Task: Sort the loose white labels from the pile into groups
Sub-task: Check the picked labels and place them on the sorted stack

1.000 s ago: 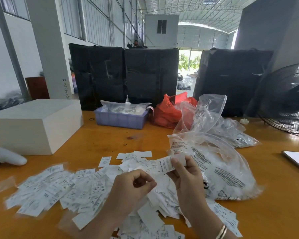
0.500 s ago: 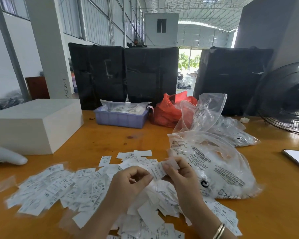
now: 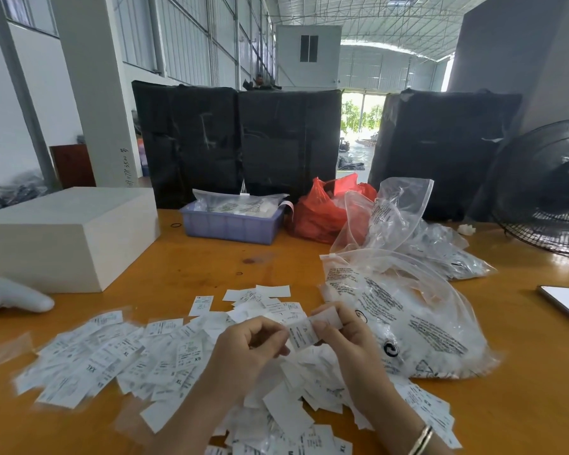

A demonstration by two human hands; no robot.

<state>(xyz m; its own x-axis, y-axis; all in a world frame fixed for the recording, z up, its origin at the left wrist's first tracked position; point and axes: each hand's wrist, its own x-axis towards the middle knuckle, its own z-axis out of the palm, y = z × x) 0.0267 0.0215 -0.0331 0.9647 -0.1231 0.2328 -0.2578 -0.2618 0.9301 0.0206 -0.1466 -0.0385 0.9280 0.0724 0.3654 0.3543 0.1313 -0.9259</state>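
Both hands are holding printed white labels above the pile of loose labels [image 3: 119, 359]: right hand [image 3: 349, 336] is pinching a small stack of labels [image 3: 312, 326], left hand [image 3: 247, 346] is curling its fingers onto one label edge, near the clear plastic bag [image 3: 418, 323] on the right.

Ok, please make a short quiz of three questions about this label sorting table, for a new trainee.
1. True or false: both hands pinch one held label above the pile of labels.
2. Which lies nearest the right hand? A) purple tray B) printed clear bag C) white box
3. Fill in: the red bag sits directly to the ___ of the purple tray.

Key: 1 true; 2 B; 3 right. The left hand grips the label too.
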